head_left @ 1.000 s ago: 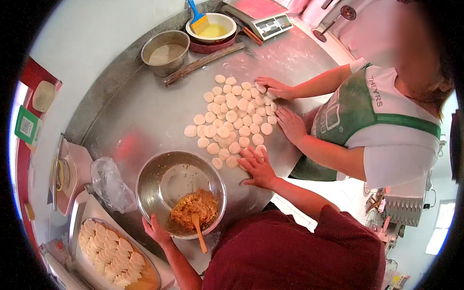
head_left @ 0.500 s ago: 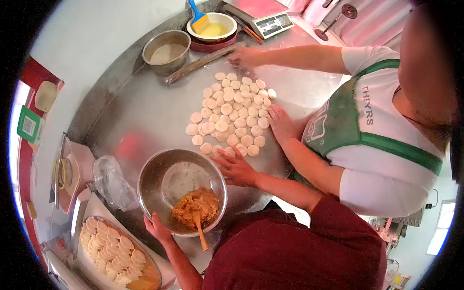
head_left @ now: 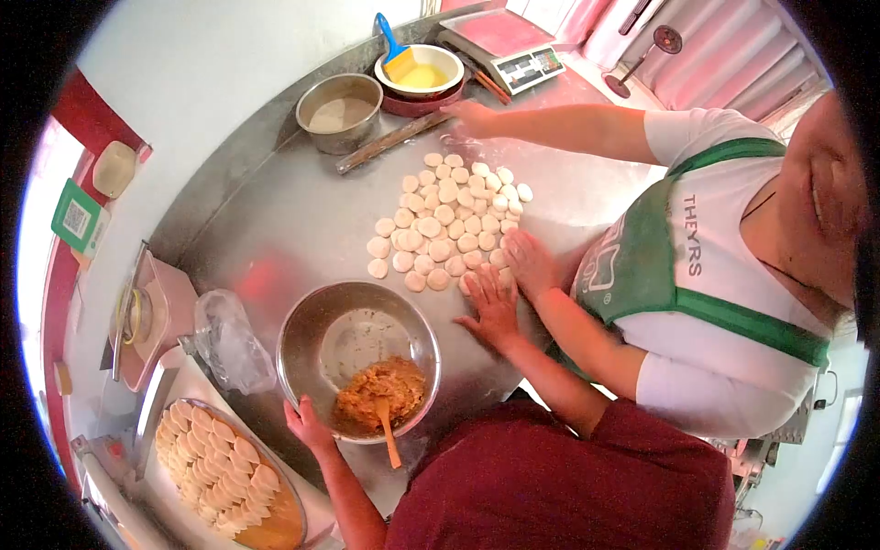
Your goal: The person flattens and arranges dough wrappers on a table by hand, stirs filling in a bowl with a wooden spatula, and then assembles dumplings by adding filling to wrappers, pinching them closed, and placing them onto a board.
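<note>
"While the left hand (head_left: pixel 310 425) touches the metal bowl (head_left: pixel 359 341), which hand is nearer the dough discs (head_left: pixel 429 225)?"

"The right hand (head_left: pixel 492 310); it lies open, fingers spread at their near edge; most discs sit beyond its fingertips; whether the left grips, I can't tell."

Bright light glares off the metal tabletop (head_left: pixel 573 188), pinkish toward upper right; fisheye edges curve into black

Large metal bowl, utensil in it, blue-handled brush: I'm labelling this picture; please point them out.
Large metal bowl (head_left: pixel 357 339), head view: bare inner base.
Utensil (head_left: pixel 389 434), head view: handle.
Blue-handled brush (head_left: pixel 392 42), head view: lower handle.
</note>
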### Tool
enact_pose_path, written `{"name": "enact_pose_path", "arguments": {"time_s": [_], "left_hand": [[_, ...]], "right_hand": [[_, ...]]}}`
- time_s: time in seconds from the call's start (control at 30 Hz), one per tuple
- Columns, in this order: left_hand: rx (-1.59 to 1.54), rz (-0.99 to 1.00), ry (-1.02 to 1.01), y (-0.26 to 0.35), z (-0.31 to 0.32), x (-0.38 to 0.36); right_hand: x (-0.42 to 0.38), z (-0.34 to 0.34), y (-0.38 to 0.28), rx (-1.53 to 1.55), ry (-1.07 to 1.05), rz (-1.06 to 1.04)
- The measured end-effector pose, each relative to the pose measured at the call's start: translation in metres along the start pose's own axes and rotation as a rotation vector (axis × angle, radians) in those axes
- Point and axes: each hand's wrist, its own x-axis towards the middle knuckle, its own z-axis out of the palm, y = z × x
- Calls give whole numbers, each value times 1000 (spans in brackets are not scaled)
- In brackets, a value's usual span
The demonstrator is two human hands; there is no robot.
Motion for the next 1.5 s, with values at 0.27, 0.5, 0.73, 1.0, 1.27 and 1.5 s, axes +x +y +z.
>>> {"name": "enact_pose_path", "arguments": {"time_s": [0.27, 0.5, 0.73, 1.0, 1.27, 1.5], "left_hand": [[-32, 3, -33, 3, 4, 2], [-19, 181, -27, 12, 11, 1], [-15, 244, -26, 21, 5, -20], [108, 219, 88, -20, -16, -48], [232, 284, 220, -12, -18, -55], [173, 344, 366, 5, -59, -64]], "right_hand": [[32, 19, 15, 5, 25, 30], [-8, -3, -47, 1056, -103, 67], [13, -6, -111, 1641, -261, -19], [3, 14, -105, 1452, -316, 58], [2, 16, -108, 1163, -197, -113], [-67, -54, -87, 407, -134, -839]]}}
